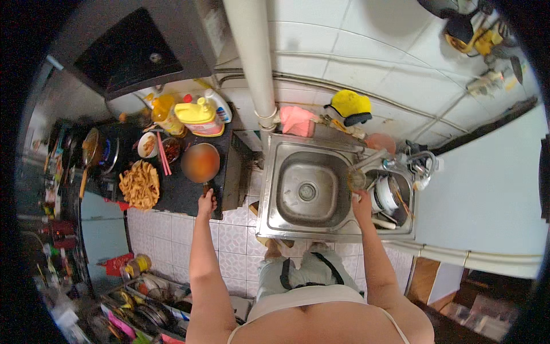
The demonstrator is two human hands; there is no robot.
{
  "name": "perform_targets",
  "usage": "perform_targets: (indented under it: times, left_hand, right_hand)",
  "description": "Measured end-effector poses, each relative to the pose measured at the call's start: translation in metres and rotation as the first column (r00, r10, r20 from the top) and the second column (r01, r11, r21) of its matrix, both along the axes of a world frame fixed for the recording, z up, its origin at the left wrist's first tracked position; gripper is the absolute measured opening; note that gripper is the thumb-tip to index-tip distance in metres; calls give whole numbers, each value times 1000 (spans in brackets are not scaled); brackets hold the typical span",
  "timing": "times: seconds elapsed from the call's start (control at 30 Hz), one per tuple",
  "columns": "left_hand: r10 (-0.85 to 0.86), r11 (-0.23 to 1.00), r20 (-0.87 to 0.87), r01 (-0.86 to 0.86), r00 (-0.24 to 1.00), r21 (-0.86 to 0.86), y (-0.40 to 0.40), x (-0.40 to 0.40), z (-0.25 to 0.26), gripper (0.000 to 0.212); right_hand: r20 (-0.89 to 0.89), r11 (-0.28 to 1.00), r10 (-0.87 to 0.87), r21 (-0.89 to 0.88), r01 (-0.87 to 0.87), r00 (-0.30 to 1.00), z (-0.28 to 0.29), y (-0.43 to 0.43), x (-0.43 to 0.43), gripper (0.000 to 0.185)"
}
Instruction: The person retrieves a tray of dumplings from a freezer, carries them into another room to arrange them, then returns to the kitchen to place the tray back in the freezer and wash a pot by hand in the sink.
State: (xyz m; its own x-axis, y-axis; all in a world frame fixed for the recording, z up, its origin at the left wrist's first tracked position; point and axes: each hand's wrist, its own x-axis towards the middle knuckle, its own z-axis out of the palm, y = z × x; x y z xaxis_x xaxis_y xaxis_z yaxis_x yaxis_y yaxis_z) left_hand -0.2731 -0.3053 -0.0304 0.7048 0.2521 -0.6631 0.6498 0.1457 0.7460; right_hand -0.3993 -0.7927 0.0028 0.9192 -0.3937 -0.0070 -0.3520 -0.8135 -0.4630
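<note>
On the left, my left hand grips the dark handle of a small saucepan that has reddish contents, blurred in the picture. The pan is over the black counter. My right hand is at the divider between the two sink basins, its fingers on a small round strainer-like thing below the faucet spout. The larger steel basin holds a drain strainer and a few small bits. White bowls and utensils lie in the smaller basin.
Left of the pan are a heap of sliced food, a small white bowl, pink chopsticks and detergent bottles. A wok stands near a lit burner. A pink cloth and a yellow-black glove hang behind the sink.
</note>
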Motion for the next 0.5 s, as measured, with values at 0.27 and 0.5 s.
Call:
perform_targets:
  times: [0.27,0.5]
  left_hand:
    - [-467,749,206,261,860,609,-60,-76,28,22]
    - [-571,767,-52,555,819,321,-195,-140,65,32]
  right_hand:
    - [105,628,-585,686,368,804,-60,-110,28,20]
    - [-118,154,-503,963,223,856,-83,-114,104,29]
